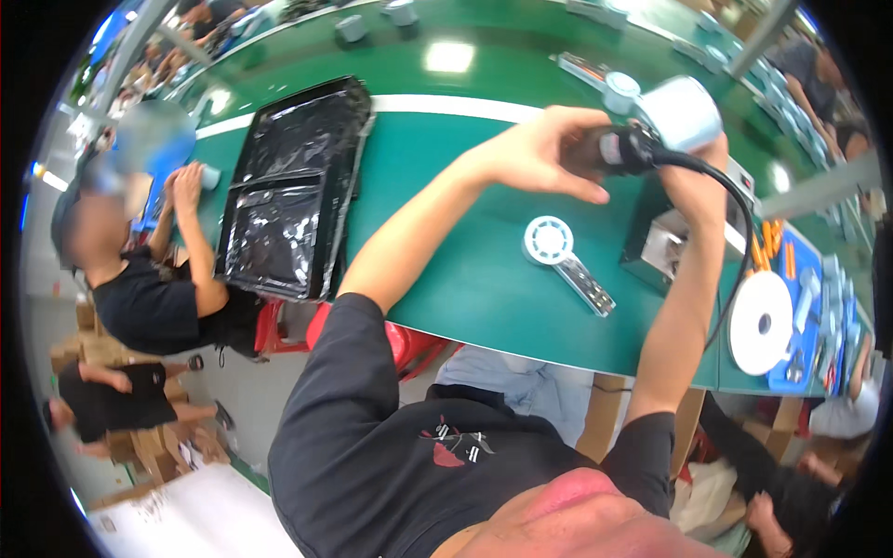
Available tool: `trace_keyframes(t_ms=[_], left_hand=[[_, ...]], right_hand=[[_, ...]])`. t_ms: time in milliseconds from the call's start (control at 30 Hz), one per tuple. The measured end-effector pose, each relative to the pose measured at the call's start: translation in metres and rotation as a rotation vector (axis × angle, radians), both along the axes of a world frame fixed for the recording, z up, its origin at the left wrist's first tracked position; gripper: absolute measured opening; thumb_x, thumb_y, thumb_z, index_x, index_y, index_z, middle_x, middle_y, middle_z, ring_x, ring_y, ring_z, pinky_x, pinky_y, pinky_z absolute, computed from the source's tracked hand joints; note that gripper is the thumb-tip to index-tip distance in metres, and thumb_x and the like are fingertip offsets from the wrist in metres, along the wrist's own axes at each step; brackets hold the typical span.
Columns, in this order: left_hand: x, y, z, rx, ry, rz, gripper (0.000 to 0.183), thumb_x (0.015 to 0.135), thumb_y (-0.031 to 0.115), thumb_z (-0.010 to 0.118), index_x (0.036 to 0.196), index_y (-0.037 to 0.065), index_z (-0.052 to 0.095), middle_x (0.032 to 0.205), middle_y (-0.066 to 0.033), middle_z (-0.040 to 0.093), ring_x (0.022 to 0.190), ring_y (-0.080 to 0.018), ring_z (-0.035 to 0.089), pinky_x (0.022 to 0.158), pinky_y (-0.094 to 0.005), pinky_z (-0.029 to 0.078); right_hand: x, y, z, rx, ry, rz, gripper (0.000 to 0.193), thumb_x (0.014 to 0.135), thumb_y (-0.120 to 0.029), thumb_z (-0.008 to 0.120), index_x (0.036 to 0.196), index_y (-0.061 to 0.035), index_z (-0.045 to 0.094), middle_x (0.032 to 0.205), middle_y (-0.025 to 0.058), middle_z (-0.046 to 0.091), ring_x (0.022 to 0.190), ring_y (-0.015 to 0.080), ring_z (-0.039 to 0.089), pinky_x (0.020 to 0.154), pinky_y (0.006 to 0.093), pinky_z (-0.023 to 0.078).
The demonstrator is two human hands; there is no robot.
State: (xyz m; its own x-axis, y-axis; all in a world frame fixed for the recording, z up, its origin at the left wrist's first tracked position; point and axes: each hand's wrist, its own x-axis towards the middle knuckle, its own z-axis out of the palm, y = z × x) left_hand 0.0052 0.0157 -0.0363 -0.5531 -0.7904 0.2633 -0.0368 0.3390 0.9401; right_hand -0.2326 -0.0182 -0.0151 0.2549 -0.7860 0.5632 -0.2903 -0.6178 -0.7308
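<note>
My left hand (530, 153) is curled round a black corded tool (609, 151) that looks like an electric screwdriver; its tip is hidden. Its cable arcs over my right wrist and down the right side. My right hand (698, 181) grips a pale blue round housing (682, 112) from below and behind, right beside the tool. Most of its fingers are hidden. Below the tool, on the green table, lies a small handheld fan part (549, 241) with a white round grille and an exposed handle. A metal box (656, 249) stands under my right forearm.
A black plastic-lined tray (279, 232) lies to the left, near a seated co-worker (139, 270). At the right are a white reel (760, 323) and a blue tray (807, 307) with pale blue parts. Another fan part (620, 91) sits beyond my hands.
</note>
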Motion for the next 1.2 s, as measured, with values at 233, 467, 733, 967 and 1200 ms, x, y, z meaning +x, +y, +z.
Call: trace_keyframes(t_ms=[233, 467, 733, 967, 1200], left_hand=[[-0.009, 0.010, 0.008, -0.038, 0.023, 0.056, 0.046, 0.080, -0.008, 0.079, 0.119, 0.004, 0.061, 0.099, -0.0032, 0.067, 0.091, -0.0105, 0.064, 0.082, -0.0281, 0.056], [-0.012, 0.010, 0.006, -0.042, -0.003, 0.100, 0.048, 0.077, -0.011, 0.076, 0.120, 0.003, 0.060, 0.097, -0.0033, 0.065, 0.089, -0.0118, 0.064, 0.078, -0.0287, 0.055], [-0.011, 0.014, 0.011, -0.128, -0.032, 0.136, 0.050, 0.075, -0.011, 0.074, 0.121, 0.004, 0.059, 0.097, -0.0028, 0.065, 0.086, -0.0089, 0.062, 0.072, -0.0258, 0.051], [-0.012, 0.015, 0.013, -0.120, -0.005, 0.114, 0.049, 0.075, -0.008, 0.072, 0.121, 0.003, 0.058, 0.089, -0.0015, 0.063, 0.080, -0.0078, 0.058, 0.073, -0.0260, 0.050], [0.003, 0.004, 0.003, -0.022, -0.127, 0.025, 0.064, 0.078, -0.004, 0.077, 0.138, 0.003, 0.056, 0.102, -0.0034, 0.065, 0.087, -0.0109, 0.065, 0.081, -0.0289, 0.056]], right_hand=[[0.003, -0.003, 0.005, 0.046, 0.001, 0.033, 0.040, 0.081, -0.005, 0.080, 0.117, -0.0018, 0.063, 0.098, 0.0061, 0.072, 0.092, 0.0114, 0.067, 0.082, 0.0301, 0.055], [-0.001, -0.007, -0.001, 0.069, -0.021, 0.069, 0.033, 0.082, -0.005, 0.079, 0.113, -0.0001, 0.068, 0.099, 0.0078, 0.074, 0.091, 0.0162, 0.070, 0.080, 0.0337, 0.056], [0.002, -0.008, 0.000, -0.012, 0.059, 0.016, 0.031, 0.081, -0.005, 0.079, 0.109, 0.0002, 0.068, 0.097, 0.0076, 0.074, 0.090, 0.0160, 0.069, 0.081, 0.0335, 0.056], [0.003, -0.006, 0.002, 0.048, -0.002, 0.044, 0.041, 0.080, -0.007, 0.081, 0.117, -0.0020, 0.064, 0.097, 0.0078, 0.074, 0.092, 0.0130, 0.069, 0.081, 0.0306, 0.055], [0.002, -0.010, -0.002, 0.021, 0.050, 0.025, 0.044, 0.077, -0.005, 0.080, 0.118, 0.0005, 0.064, 0.099, 0.0082, 0.073, 0.091, 0.0135, 0.066, 0.083, 0.0299, 0.053]])
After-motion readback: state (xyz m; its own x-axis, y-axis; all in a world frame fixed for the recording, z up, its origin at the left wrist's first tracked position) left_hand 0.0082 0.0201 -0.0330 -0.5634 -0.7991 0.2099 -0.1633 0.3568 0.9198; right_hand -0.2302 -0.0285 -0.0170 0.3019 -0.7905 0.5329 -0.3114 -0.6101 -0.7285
